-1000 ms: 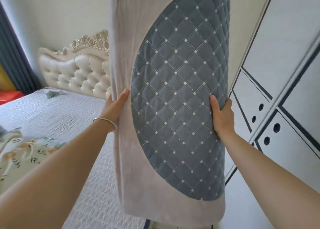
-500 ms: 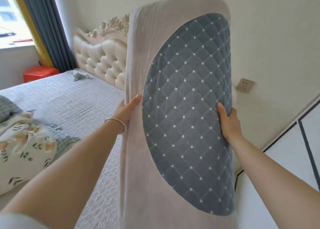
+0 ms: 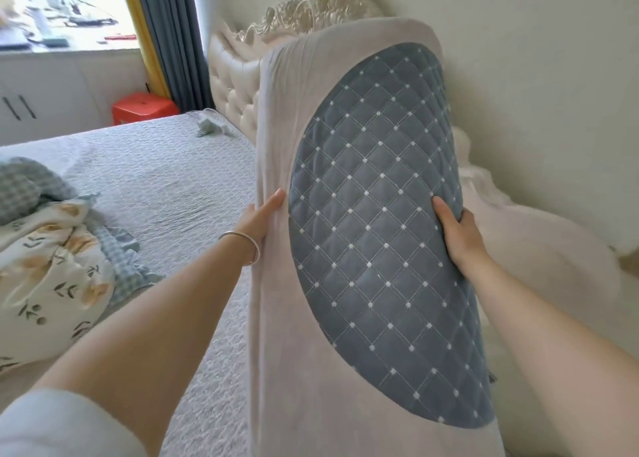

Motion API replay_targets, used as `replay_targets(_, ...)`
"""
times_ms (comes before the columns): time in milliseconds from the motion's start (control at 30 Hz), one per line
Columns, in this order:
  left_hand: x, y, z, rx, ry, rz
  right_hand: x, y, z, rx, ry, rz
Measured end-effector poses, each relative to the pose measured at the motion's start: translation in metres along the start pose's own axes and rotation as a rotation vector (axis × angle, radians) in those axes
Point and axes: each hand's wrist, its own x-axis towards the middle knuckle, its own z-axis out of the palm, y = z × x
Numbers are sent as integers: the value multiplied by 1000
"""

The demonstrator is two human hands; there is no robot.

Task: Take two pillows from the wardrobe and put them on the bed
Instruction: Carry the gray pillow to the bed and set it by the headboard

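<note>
I hold a long pillow (image 3: 373, 235) upright in front of me; it is beige with a quilted blue-grey oval panel dotted white. My left hand (image 3: 259, 219), with a silver bangle on the wrist, grips its left edge. My right hand (image 3: 456, 235) grips its right edge, thumb on the blue panel. The pillow is in the air above the bed (image 3: 166, 187), which has a pale quilted cover. Its lower end runs out of view. No second pillow shows.
A cream tufted headboard (image 3: 235, 90) with a carved top stands behind the pillow against the wall. A rumpled floral and checked blanket (image 3: 52, 259) lies on the bed's left. A red stool (image 3: 143, 107), dark curtains and a window are at the far left.
The view has swung left, away from the wardrobe doors and toward the bed and window. The pillow stays upright in both hands and is now over the bed, near the headboard.
</note>
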Motion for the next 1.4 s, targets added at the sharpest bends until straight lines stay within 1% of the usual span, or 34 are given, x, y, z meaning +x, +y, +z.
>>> replay_targets(100,42,-7,6,-13,97,-32,64,5,31,-25,-104,-9)
replay_targets(300,121,-49,12,5,407,-172,179,34,116,-104,-392,-3)
replay_targets(433,164,-97,16,26,540,-259,237,73,178,-154,-618,-57)
replay_targets(500,184,-121,16,60,596,-308,261,94,207,-157,-682,-76)
replay_targets(633,233,-160,14,45,627,-365,300,130,261,-175,-747,-50)
replay_targets(700,259,-174,11,45,647,-360,318,147,286,-160,-782,-39)
replay_targets(800,304,-189,2,18,653,-320,346,165,323,-123,-806,-23)
replay_targets(900,348,-190,-8,-14,669,-238,378,167,359,-85,-804,-46)
replay_targets(1000,388,-189,-19,19,632,-143,407,163,394,-23,-828,-70)
replay_targets(1067,410,-191,-25,57,632,-124,418,163,415,7,-847,-69)
replay_targets(1133,426,-195,-27,76,646,-132,425,169,434,-18,-845,-55)
replay_targets(1233,440,-205,-26,169,679,-146,434,191,454,-121,-832,-58)
replay_targets(1400,447,-207,-19,297,737,-160,436,210,457,-235,-791,-115)
